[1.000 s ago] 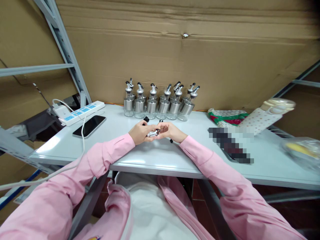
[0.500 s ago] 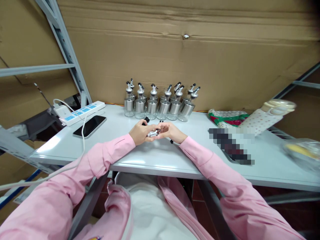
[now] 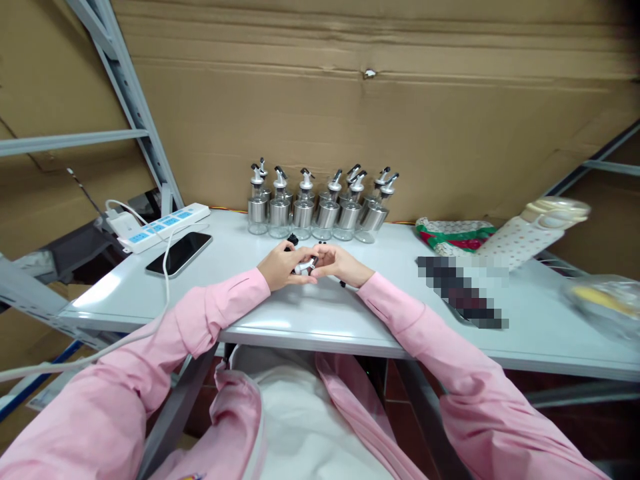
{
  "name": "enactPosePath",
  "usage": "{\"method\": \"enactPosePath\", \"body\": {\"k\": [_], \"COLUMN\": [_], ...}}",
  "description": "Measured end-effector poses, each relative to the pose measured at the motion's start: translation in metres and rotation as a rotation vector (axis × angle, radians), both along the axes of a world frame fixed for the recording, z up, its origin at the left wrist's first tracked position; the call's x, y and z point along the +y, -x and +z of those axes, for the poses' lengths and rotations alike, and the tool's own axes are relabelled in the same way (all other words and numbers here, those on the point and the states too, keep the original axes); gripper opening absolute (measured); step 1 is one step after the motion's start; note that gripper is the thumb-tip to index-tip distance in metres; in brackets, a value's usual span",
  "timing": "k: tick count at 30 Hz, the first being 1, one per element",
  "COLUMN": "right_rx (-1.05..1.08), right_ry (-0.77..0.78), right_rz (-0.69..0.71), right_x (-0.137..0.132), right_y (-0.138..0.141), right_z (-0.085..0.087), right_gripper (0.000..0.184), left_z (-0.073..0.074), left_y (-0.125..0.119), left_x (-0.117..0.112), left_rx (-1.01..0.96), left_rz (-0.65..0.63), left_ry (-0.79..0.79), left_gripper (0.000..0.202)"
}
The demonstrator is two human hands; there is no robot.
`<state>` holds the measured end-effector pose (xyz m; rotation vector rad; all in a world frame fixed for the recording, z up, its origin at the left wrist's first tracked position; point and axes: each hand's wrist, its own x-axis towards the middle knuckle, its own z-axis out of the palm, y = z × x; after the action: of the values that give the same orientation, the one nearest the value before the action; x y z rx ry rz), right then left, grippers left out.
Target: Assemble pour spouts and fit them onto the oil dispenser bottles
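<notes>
My left hand (image 3: 283,265) is closed around a silver-white bottle pour spout (image 3: 303,268), just above the table's middle. Thumb and fingers of my right hand (image 3: 341,263) pinch the dark end of the same spout from the other side. The fingers hide part of that end. Behind my left hand a small black stopper-like part (image 3: 293,239) lies on the table, and another small black piece (image 3: 343,284) shows beneath my right hand. Glass bottles with steel sleeves (image 3: 303,215) stand upright in rows beyond my hands, each topped with a spout like the held one.
A phone (image 3: 180,254) and a white power strip (image 3: 167,227) with a trailing cable lie at the left. To the right are a blurred-out dark object (image 3: 463,293), a patterned cloth (image 3: 453,235), a dotted flask (image 3: 525,233) and a plastic-wrapped item (image 3: 607,301). Cardboard (image 3: 380,133) stands behind the table.
The spout has turned slightly between my hands, and my left fingers have opened a little below it. Both arms stay in about the same place.
</notes>
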<state>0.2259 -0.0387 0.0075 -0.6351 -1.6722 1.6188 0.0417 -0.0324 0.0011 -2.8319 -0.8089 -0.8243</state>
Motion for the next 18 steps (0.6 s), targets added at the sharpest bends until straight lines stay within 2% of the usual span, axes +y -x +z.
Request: {"method": "enactPosePath", "body": {"k": [6, 13, 18], "right_rx": [0.034, 0.021, 0.004], "right_ry": [0.037, 0.019, -0.015], "right_rz": [0.041, 0.034, 0.005], "right_x": [-0.0012, -0.0003, 0.0006], "right_y": [-0.0012, -0.0024, -0.0021], "right_z": [0.0009, 0.0008, 0.0007], "right_gripper": [0.029, 0.027, 0.028], "left_z": [-0.0003, -0.0012, -0.0033], "left_y": [0.0012, -0.0005, -0.0012], "left_x": [-0.0004, -0.003, -0.0041], "left_rx": [-0.06, -0.037, -0.08], "left_rz": [-0.024, -0.008, -0.028], "left_ry": [0.0, -0.024, 0.003], "left_gripper": [0.056, 0.042, 0.041]}}
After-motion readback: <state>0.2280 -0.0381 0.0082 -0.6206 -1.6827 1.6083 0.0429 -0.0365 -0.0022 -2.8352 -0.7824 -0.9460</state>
